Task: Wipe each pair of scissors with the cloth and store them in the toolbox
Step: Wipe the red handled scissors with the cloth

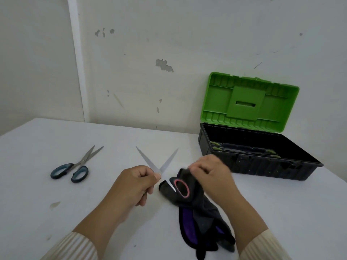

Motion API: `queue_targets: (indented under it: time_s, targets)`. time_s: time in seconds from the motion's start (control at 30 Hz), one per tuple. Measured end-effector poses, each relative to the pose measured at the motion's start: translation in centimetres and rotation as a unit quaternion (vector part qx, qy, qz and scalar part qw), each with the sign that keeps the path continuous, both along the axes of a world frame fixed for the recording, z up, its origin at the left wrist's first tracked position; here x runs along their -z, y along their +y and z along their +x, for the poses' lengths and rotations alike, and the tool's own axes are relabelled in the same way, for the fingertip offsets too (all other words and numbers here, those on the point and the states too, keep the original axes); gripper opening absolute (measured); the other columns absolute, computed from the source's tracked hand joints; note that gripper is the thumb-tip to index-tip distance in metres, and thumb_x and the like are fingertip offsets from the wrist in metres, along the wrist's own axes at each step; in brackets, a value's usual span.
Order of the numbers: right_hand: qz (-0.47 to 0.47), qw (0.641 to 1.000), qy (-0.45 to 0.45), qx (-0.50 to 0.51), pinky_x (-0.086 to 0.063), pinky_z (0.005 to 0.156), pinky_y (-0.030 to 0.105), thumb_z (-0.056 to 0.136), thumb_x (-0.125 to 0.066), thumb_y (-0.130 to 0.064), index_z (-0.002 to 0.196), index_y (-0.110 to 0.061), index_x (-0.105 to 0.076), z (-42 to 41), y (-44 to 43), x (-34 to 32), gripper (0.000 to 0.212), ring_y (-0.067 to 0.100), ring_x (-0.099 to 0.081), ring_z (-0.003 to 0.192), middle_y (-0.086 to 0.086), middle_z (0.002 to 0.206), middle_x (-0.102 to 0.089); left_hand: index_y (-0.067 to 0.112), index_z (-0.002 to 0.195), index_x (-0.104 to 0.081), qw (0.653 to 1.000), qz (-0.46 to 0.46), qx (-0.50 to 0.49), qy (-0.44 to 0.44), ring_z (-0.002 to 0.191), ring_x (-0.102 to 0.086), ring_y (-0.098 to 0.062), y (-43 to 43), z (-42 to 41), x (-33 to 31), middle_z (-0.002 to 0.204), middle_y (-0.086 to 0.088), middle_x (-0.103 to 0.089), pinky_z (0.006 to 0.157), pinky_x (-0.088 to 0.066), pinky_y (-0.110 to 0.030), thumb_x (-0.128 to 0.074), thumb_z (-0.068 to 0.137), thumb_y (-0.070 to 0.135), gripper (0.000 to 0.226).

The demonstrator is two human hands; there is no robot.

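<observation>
The scissors [148, 160] are pinched near the pivot by the left hand [133, 182], blades spread. The cloth [195, 209] is gripped by the right hand [212, 173] at their handles, near the open toolbox [262, 166].

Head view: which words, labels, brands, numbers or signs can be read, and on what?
None can be read.
On the toolbox: moulded ribs only, no label.
On the held scissors and the teal-handled scissors: no brand mark visible.
On the cloth: no tag or print visible.
</observation>
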State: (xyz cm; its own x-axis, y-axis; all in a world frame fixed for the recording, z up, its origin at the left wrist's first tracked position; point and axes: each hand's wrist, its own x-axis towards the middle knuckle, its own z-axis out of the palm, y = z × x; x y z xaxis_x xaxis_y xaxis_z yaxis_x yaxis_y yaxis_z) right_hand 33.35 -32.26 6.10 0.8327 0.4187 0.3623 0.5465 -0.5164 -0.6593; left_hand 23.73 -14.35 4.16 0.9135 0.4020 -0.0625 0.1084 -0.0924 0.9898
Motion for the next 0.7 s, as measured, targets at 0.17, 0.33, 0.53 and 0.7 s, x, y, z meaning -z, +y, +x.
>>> queue_targets:
  time_s: [0.17, 0.33, 0.53, 0.7]
  targets:
    - [-0.122, 0.983, 0.047, -0.128, -0.042, 0.076, 0.020, 0.084, -0.060, -0.035, 0.076, -0.020, -0.068, -1.6, 2.0, 0.7, 0.019, 0.009, -0.054, 0.085, -0.002, 0.094, -0.055, 0.008, 0.076, -0.066, 0.998, -0.063, -0.020, 0.002, 0.036, -0.042, -0.014, -0.4, 0.1, 0.1, 0.054, 0.000, -0.061, 0.043, -0.030, -0.022, -0.064, 0.086, 0.017, 0.014]
    - [-0.075, 0.988, 0.064, -0.116, -0.040, 0.074, 0.018, 0.085, -0.061, -0.029, 0.059, -0.036, -0.052, -1.0, 1.4, 0.7, 0.028, 0.008, -0.053, 0.082, -0.005, 0.086, -0.053, 0.008, 0.081, -0.067, 0.948, -0.318, -0.011, 0.003, 0.040, -0.050, -0.011, 0.4, 0.0, -0.5, 0.068, -0.008, -0.071, 0.039, -0.042, -0.019, -0.062, 0.085, 0.016, 0.010]
    - [-0.073, 0.989, 0.048, -0.117, -0.043, 0.074, 0.021, 0.085, -0.062, -0.029, 0.069, -0.020, -0.064, -1.2, 1.8, 1.0, 0.018, 0.010, -0.053, 0.080, -0.001, 0.085, -0.055, 0.007, 0.079, -0.067, 0.932, -0.362, 0.007, -0.019, 0.050, -0.063, -0.012, -1.4, 0.6, 0.5, 0.065, -0.004, -0.069, 0.050, -0.054, -0.024, -0.059, 0.087, 0.012, 0.012]
    - [-0.028, 0.993, 0.077, -0.080, -0.043, 0.077, 0.018, 0.076, -0.070, -0.018, 0.072, -0.024, -0.070, 0.0, 0.4, 0.8, 0.007, 0.010, -0.057, 0.086, -0.003, 0.090, -0.058, 0.008, 0.086, -0.057, 0.933, -0.352, -0.047, -0.050, 0.060, -0.068, -0.021, -1.1, 0.7, 0.6, 0.070, -0.009, -0.073, 0.061, -0.056, -0.033, -0.049, 0.096, 0.012, 0.014]
